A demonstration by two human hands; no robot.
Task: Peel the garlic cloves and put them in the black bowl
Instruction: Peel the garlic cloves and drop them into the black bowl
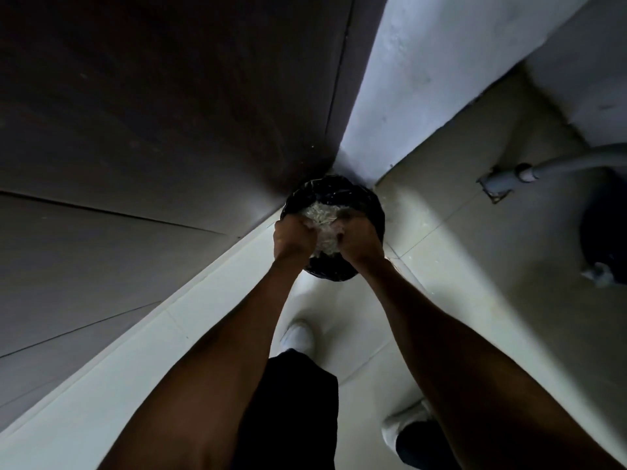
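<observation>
Hands meet over a black container: left hand and right hand are both curled, knuckles up, around a pale, papery mass that looks like garlic skins, though the light is too dim to be sure. Whether either hand truly pinches the stuff or only presses it cannot be told; the fingertips are buried in it. Directly beneath the grip sits a bin lined with a shiny black bag, tucked in the corner where a dark door meets a pale wall. No garlic clove and no black bowl shows anywhere here. Below the forearms, white shoes stand on a tiled floor; off to the right of the grip a grey hose lies on the tiles.

Risk, as I judge it: the skins are light and loose, so letting go too high would scatter flakes past the rim onto the floor. A peeled clove caught in the handful could be thrown out unnoticed in this gloom.
</observation>
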